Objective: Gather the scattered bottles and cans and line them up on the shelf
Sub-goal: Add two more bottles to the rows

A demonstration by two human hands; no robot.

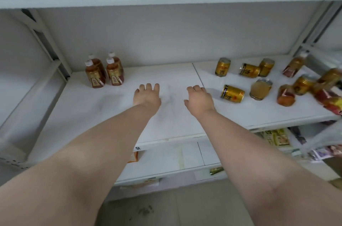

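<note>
Standing well left of the seam [196, 75] between the two shelf boards, four tea bottles [103, 71] form a tight upright block near the back wall, probably the start of the line-up. Just left of the seam the left hand [147, 96] reaches palm down over the white shelf [74, 105], fingers loose and slightly bent, holding nothing; whether it touches the board I cannot tell. Over the seam itself the right hand [199, 98] is held the same way, equally empty and nearest the clutter, so it looks ready to fetch the next item. Just right of the seam a toppled gold can [232, 93] lies closest to that hand, with an upright gold can [222, 67] behind it. Farther right of the seam lie more scattered cans [260, 89] and fallen tea bottles [286, 95], some blurred at the frame edge, so most of the gathering is not yet done
</note>
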